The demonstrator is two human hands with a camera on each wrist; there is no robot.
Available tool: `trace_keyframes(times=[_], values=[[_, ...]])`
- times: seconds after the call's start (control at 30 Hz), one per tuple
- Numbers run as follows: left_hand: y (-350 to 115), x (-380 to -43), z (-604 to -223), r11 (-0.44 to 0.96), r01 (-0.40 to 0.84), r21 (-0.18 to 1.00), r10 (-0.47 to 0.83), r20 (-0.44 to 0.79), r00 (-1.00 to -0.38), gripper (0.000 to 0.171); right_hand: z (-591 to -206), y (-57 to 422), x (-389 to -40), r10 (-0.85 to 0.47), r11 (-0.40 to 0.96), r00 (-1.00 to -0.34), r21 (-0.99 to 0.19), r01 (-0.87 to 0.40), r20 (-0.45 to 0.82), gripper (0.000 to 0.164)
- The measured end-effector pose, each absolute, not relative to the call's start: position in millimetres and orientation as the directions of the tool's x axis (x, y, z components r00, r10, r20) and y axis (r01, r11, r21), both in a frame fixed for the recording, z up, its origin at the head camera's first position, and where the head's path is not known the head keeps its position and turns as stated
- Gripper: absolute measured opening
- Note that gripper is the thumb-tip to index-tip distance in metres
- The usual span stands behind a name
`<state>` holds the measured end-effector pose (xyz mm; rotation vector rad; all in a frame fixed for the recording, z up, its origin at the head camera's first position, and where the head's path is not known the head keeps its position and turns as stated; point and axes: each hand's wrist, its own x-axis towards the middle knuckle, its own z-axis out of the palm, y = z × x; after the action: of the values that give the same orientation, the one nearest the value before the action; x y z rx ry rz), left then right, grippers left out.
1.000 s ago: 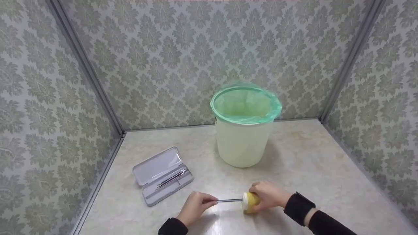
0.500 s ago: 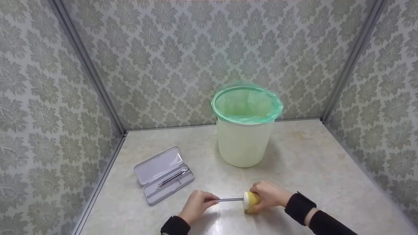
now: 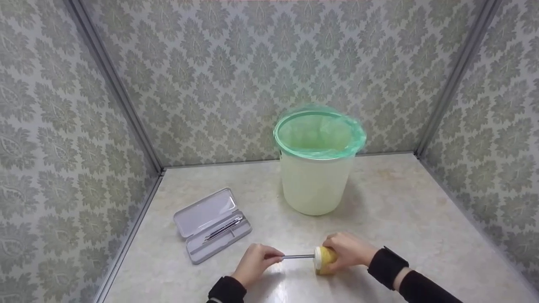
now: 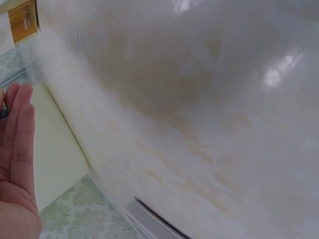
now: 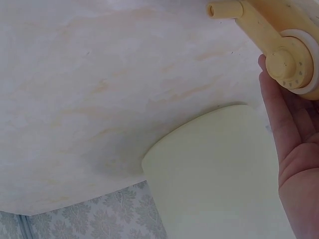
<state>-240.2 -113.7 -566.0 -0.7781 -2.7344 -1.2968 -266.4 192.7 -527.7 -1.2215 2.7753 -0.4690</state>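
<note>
In the head view my left hand (image 3: pixel 254 264) pinches a thin dark pencil (image 3: pixel 299 256) between thumb and fingertips. The pencil lies level, its far end in the white face of a small yellow crank pencil sharpener (image 3: pixel 325 259). My right hand (image 3: pixel 347 251) grips the sharpener from behind, fingers on top and thumb below. In the right wrist view the sharpener's crank handle (image 5: pixel 271 37) shows beside the right palm, free of the fingers. The pencil's end is barely seen at the left fingers in the left wrist view. Its tip is hidden inside the sharpener.
An open grey pencil case (image 3: pixel 217 227) with several pencils in it lies to the left. Behind the hands stands a pale bin (image 3: pixel 316 185) with a green bag over its rim. Patterned walls (image 3: pixel 252 84) enclose the table (image 3: pixel 404 202) on three sides.
The whole head view has shifted very slightly to the right. Both hands keep their grips, and the pencil stays in the sharpener.
</note>
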Motion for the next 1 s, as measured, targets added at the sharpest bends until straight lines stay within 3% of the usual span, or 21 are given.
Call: trace_keyframes(times=[0.43,1.0], values=[[-93.7,-242.4,-566.5,0.514,0.464,0.722,0.460,0.225,-0.859,0.010,-528.6,192.9,-264.4,-0.743,0.628,-0.662,-0.239,-0.740,0.097,0.037],[-90.1,-244.3,-566.6,0.523,0.449,0.724,0.459,0.204,-0.864,0.010,-528.0,194.4,-265.1,-0.722,0.651,-0.690,-0.282,-0.704,0.055,0.035]])
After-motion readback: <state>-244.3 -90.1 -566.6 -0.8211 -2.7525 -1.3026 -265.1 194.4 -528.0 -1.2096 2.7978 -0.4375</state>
